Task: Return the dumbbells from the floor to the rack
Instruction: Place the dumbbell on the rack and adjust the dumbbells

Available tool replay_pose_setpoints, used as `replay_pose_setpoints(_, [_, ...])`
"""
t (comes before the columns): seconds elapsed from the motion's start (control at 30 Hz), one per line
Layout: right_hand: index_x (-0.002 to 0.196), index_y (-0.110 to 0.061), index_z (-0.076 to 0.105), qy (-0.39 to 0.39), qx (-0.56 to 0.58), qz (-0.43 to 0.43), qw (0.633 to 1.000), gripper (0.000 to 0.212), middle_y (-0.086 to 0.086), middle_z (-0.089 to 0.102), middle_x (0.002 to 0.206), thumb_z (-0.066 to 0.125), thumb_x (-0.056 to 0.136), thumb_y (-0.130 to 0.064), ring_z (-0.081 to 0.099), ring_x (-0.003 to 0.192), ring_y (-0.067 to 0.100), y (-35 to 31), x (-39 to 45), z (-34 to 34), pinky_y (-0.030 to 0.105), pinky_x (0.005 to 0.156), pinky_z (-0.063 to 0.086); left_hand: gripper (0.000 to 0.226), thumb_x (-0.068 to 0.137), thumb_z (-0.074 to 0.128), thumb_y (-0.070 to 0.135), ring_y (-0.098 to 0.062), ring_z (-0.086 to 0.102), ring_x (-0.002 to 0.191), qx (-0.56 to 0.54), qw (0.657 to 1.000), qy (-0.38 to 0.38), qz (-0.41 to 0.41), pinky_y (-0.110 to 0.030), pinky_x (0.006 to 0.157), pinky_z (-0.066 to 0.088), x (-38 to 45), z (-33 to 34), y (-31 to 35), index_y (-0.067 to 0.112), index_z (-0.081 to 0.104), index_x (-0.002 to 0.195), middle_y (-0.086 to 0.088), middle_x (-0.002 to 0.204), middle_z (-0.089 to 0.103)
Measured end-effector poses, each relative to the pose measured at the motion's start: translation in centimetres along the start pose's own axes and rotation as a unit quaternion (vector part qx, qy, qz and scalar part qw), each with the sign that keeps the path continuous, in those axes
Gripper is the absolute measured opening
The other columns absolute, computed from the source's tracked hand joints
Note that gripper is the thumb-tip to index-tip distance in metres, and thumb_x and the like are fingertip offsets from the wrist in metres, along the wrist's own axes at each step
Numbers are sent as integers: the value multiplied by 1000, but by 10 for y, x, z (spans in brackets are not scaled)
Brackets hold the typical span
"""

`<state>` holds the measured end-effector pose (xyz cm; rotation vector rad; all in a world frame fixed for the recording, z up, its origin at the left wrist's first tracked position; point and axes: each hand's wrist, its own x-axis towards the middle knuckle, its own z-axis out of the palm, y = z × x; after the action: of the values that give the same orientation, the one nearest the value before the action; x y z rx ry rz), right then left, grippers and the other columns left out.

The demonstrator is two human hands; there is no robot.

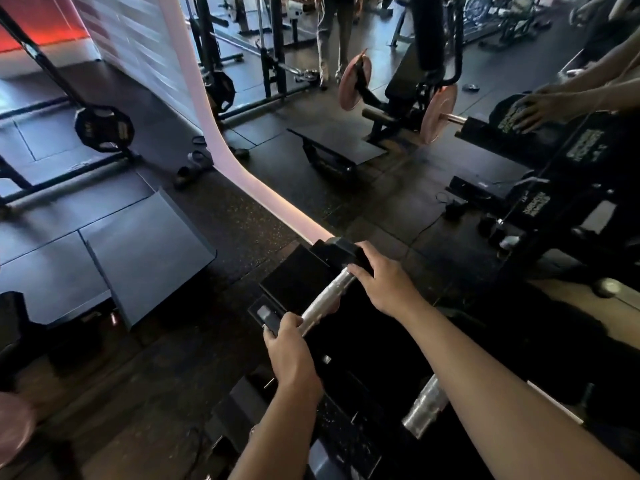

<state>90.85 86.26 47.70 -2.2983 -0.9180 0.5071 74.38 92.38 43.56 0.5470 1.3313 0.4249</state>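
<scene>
A black dumbbell with a knurled silver handle (323,299) lies slanted at the centre, over the dark rack (363,341) below it. My left hand (291,351) grips its near black head, and my right hand (384,282) holds the far head and the top of the handle. A second dumbbell's silver handle (424,407) shows lower right, partly hidden under my right forearm. The rack's shelves are too dark to make out in detail.
A large mirror (381,98) ahead reflects a bench machine with pink plates (438,114) and my own reaching hands. Grey wedge platforms (145,251) lie on the floor at left, with a plate-loaded frame (104,126) behind. A person's legs (332,39) stand far back.
</scene>
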Motion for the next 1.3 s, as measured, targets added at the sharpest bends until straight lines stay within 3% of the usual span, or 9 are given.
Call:
replay_pose_setpoints(0.3, [143,-20,46,-11,-24,-26,999,46,14,67,123,54,100,-36,62,117,32,6,9,-10,35,93,46,91,62,58,48,-39,59,116,9,1000,9,15,-63,101,47,-25,11,0,45,31,148,-12,131,57])
replay_pose_setpoints(0.5, [133,-14,48,-12,-50,-42,998,38,13,69,111,52,101,-32,64,109,32,-6,12,-3,30,80,42,92,50,69,51,-42,59,125,-17,1000,-18,-13,-65,102,45,11,1,0,52,39,137,-14,138,57])
replay_pose_setpoints(0.67, [125,-14,48,-7,-56,-27,998,31,13,67,110,50,101,-34,64,106,32,-10,12,-1,41,85,50,103,50,67,53,-41,59,125,-18,1000,-18,12,-62,106,45,-5,2,8,41,35,147,-14,137,57])
replay_pose_setpoints(0.8, [136,-19,46,-16,-44,-11,999,42,9,65,122,51,100,-39,60,115,28,-11,6,-6,30,83,40,111,47,73,58,-39,59,127,-17,1000,-19,4,-60,106,45,-6,1,8,40,34,149,-12,139,56])
replay_pose_setpoints(0.9, [142,-25,45,-6,-40,-14,999,47,5,62,132,53,98,-41,58,121,26,-9,-4,-15,32,90,43,121,44,79,62,-42,57,129,-33,999,-9,-12,-61,105,46,-11,0,9,48,25,152,-14,147,50])
replay_pose_setpoints(1.1, [143,-27,47,26,-52,-7,998,48,5,62,124,54,98,-43,61,109,21,9,-36,-45,34,90,48,118,76,77,52,-43,40,143,-6,1000,15,-2,-60,116,35,-40,5,1,34,-1,163,-18,162,34])
replay_pose_setpoints(1.3, [141,-26,51,62,-58,5,996,47,5,63,118,57,97,-41,62,107,23,35,-79,-73,35,92,49,125,72,80,51,-40,44,142,10,1000,-15,0,-57,116,37,-76,12,-25,34,-5,162,-17,161,36])
